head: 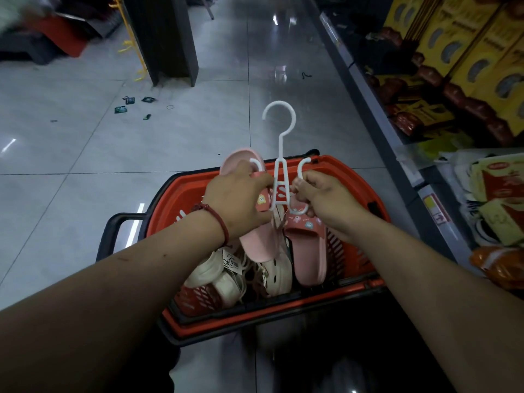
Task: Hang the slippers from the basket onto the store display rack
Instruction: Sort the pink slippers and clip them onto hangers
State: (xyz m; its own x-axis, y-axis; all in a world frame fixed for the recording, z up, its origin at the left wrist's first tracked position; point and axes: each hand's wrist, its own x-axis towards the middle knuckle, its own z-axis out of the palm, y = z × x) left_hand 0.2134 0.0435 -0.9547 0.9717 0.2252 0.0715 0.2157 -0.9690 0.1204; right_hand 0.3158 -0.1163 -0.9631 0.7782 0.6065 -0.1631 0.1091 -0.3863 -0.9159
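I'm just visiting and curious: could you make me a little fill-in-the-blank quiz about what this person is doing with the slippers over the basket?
1. The left hand and the right hand both grip a plastic hanger whose colour is ____.
2. The two slippers held with it, above the basket, are ____.
3. The red cord bracelet sits on the ____ wrist.

Missing words: white; pink; left.
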